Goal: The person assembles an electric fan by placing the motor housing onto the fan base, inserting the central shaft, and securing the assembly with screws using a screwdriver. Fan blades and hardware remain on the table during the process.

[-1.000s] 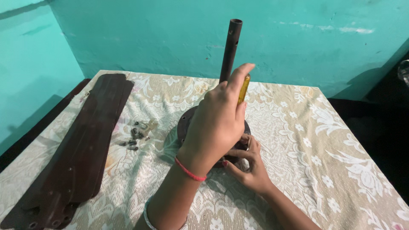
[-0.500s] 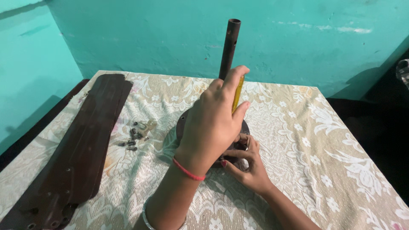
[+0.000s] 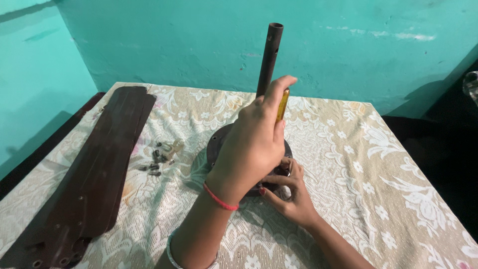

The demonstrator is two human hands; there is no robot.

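Turquoise wall (image 3: 149, 45) behind, your left hand (image 3: 251, 144) clamps the yellow-handled screwdriver (image 3: 283, 104) upright over the round dark metal fan motor (image 3: 219, 142) for downward pressure. Right hand (image 3: 294, 197) pinches at its near edge, steadying something hidden; loose dark screws (image 3: 157, 162) sit left of it.

Fan blades (image 3: 89, 169) lie left of screws (image 3: 159, 159); motor housing (image 3: 216, 144) sits right of them.

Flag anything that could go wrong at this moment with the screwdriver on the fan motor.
The left hand bears down on the yellow-handled screwdriver while the right hand pinches close beside its hidden tip on the motor housing; a slip could jab those fingers. The loose screws lie unboxed on the lace cloth beside the stacked fan blades and might roll or snag. The upright rod could tip the motor if pushed.
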